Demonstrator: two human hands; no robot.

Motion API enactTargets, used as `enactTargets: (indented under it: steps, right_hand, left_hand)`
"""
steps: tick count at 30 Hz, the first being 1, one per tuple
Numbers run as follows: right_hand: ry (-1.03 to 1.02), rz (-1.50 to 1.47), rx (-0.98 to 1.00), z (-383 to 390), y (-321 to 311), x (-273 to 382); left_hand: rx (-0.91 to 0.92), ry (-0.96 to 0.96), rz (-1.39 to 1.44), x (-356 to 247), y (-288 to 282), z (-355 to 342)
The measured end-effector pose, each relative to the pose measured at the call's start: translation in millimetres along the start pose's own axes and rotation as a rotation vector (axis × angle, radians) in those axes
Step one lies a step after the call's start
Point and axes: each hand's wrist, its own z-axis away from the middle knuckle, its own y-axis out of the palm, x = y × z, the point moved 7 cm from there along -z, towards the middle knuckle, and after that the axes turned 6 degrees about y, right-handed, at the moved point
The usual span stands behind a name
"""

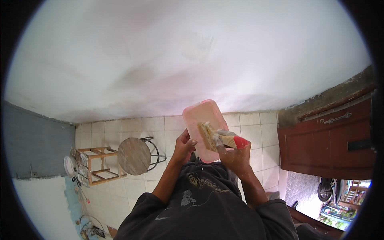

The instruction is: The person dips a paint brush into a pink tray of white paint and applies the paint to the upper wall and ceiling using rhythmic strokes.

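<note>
A pink, rounded rectangular plastic tub (189, 115) is held out in front of my body, close to the foot of the wall. Pale liquid, perhaps paint, lies inside it. My left hand (184, 149) grips the tub's left side, with the thumb over the rim. In my right hand (237, 159) is a wide paintbrush (228, 141) with a pale handle and a red end. Its bristles, coated with pale paint, are over the inside of the tub; whether they touch the liquid I cannot tell. White smears mark the fingers of my right hand.
Ahead rises a patchy white wall (168, 60). On the tiled floor (256, 138) at the left are a round wooden stool (134, 156) and a wooden frame stand (94, 165). A brown-red door (324, 140) stands at the right, beside a doorway with a parked motorbike (326, 190).
</note>
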Motion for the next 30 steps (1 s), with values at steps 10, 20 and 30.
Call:
enactTargets:
  steps: [10,20,30]
  right_hand:
    - [-0.015,0.086,-0.039,-2.1,6.4,4.2]
    - [-0.057,0.113,-0.021,-5.0,11.3,11.7]
    - [-0.198,0.208,-0.02,0.2,18.8,17.7]
  left_hand:
    - [0.027,-0.009,0.015,-4.7,-0.7,-1.7]
    - [0.061,0.006,0.014,-4.7,1.2,1.0]
    - [0.041,0.008,0.03,-1.1,-4.4,5.2]
